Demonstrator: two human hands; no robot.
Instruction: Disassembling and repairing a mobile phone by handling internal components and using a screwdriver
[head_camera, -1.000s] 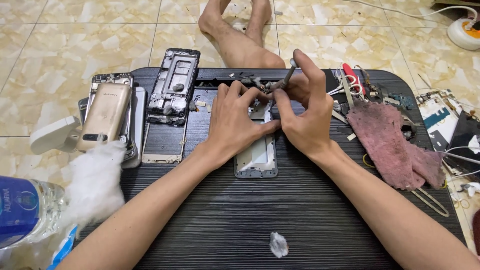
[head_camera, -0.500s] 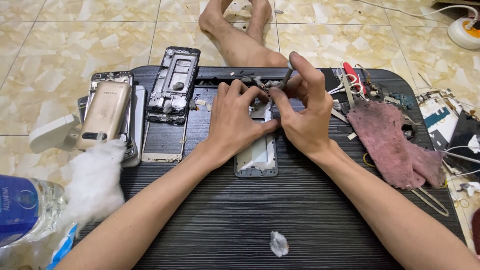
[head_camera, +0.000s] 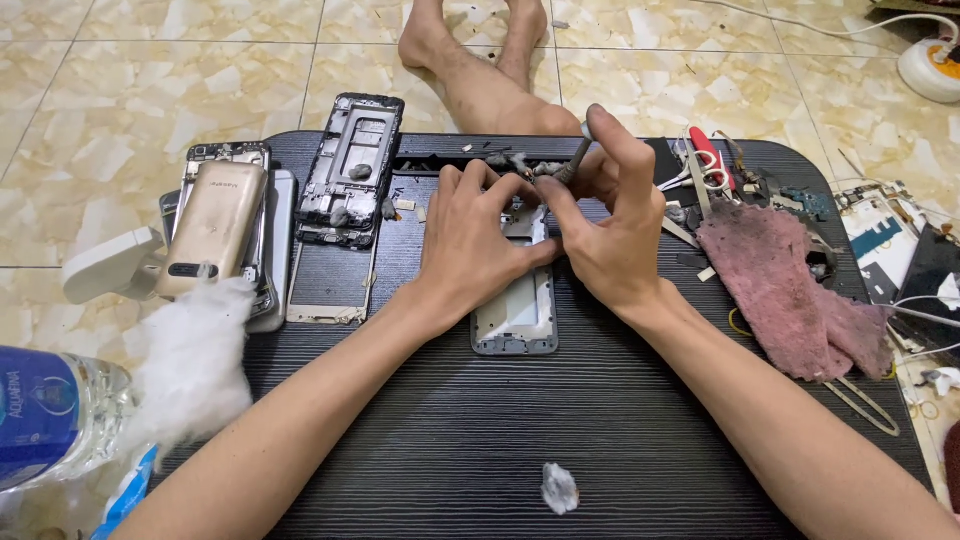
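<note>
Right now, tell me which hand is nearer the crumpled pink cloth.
Right. The right hand sits just left of the crumpled pink cloth; the left hand lies farther left, beyond it.
</note>
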